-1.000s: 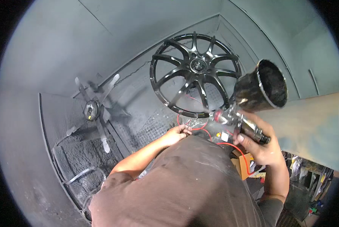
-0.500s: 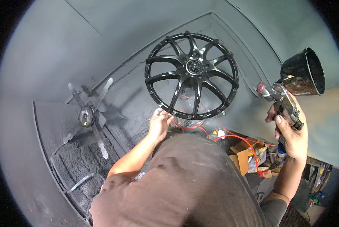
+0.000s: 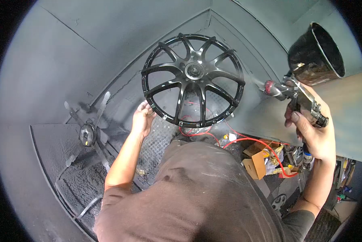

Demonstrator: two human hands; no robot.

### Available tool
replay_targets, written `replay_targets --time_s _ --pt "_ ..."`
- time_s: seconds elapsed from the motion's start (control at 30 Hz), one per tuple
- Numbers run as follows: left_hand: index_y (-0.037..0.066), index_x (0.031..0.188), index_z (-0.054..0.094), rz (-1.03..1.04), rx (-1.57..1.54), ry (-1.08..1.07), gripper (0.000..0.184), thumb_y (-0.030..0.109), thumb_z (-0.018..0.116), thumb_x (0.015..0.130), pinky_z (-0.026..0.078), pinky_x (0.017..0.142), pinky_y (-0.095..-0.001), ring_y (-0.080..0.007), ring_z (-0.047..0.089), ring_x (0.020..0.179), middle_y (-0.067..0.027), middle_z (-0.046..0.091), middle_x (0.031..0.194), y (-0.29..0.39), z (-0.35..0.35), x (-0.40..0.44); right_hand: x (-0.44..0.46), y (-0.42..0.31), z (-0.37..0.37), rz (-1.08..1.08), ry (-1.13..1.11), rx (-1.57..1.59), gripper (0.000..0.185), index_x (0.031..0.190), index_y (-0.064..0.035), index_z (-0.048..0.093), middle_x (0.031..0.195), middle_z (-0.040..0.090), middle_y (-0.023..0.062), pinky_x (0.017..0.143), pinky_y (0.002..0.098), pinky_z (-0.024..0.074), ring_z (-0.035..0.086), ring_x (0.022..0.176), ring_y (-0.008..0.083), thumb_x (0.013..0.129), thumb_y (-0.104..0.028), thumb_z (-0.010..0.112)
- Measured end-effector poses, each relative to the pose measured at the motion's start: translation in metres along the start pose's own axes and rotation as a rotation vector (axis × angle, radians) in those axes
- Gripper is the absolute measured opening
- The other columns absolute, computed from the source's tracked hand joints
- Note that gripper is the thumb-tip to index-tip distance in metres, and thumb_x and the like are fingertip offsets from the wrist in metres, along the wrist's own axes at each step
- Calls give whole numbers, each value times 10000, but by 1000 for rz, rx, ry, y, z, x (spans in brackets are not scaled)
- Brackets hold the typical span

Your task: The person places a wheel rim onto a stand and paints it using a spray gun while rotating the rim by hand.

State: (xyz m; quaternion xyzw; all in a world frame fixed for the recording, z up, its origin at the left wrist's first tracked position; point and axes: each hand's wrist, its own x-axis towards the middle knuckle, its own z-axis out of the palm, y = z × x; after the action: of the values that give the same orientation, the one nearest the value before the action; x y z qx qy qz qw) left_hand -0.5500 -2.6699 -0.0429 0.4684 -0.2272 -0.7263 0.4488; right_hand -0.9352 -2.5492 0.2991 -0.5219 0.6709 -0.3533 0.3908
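A glossy black multi-spoke wheel rim [image 3: 194, 80] faces me in the middle of the view. At its lower left edge is my left hand [image 3: 144, 117], its fingers curled against the outer lip and partly hidden behind it. My right hand [image 3: 310, 127] is closed around a spray gun [image 3: 296, 94], with fingers at the trigger. The gun's red-ringed nozzle points left at the rim, and a pale mist shows in front of it. On top of the gun sits a dark, paint-stained cup [image 3: 314, 56], tilted, its mouth to the right.
A paint-coated stand with several arms [image 3: 87, 135] is at the left. A red hose [image 3: 265, 151] runs across the floor below the rim. An open cardboard box [image 3: 255, 165] with clutter lies at lower right. Grey booth walls [image 3: 88, 60] surround the work.
My left hand has moved left and up along the rim's edge. The spray gun has shifted left towards the rim, and mist now shows at its nozzle. The whole view has shifted slightly.
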Motion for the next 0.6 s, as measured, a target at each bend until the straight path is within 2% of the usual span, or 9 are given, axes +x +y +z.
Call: replay_targets --time_s 0.13,0.27,0.33,0.4,0.47,0.53,0.6 --pt "51 1254 509 -46 87 -42 509 -54 469 758 425 892 -309 -69 495 850 63 509 939 13 9 -11 -5 -3 -5 94 15 -26 538 1354 38 500 857 603 54 724 266 504 572 747 115 855 -57 677" --pt "52 1237 490 -58 101 -7 527 -69 452 725 427 900 -324 -86 497 872 46 489 949 6 19 -23 -13 -6 -1 143 -89 64 572 1364 43 482 854 616 73 722 270 504 586 749 120 852 -87 702" --pt "55 1217 486 -55 100 -7 520 -73 446 714 428 905 -337 -95 498 887 37 481 956 -1 23 -29 -10 -9 5 138 -112 74 595 1372 43 473 862 624 80 725 269 504 595 760 125 848 -95 717" --pt "73 1126 480 -67 62 34 455 -80 444 699 429 913 -370 -124 498 921 17 467 967 -9 29 -38 -5 -8 12 26 -84 86 595 1374 42 475 866 626 81 727 268 504 599 759 133 850 -100 719" --pt "86 1065 439 -107 16 15 398 -81 446 703 434 941 -399 -171 515 970 -25 490 1007 -18 32 -46 0 -12 16 -4 -50 80 598 1380 39 472 866 627 77 731 266 504 600 768 136 852 -95 717" --pt "64 1105 424 -165 1 -48 413 -80 441 718 447 943 -396 -200 546 1040 -62 517 1070 -28 39 -58 4 -11 14 -27 -4 80 593 1387 33 470 886 629 73 729 260 503 601 781 133 856 -85 707" --pt "7 1185 418 -273 38 -103 449 -68 437 743 454 954 -388 -254 572 1145 -142 550 1206 -43 41 -65 3 -15 9 3 -53 10 598 1396 26 463 913 628 71 726 254 503 600 794 133 857 -74 702"
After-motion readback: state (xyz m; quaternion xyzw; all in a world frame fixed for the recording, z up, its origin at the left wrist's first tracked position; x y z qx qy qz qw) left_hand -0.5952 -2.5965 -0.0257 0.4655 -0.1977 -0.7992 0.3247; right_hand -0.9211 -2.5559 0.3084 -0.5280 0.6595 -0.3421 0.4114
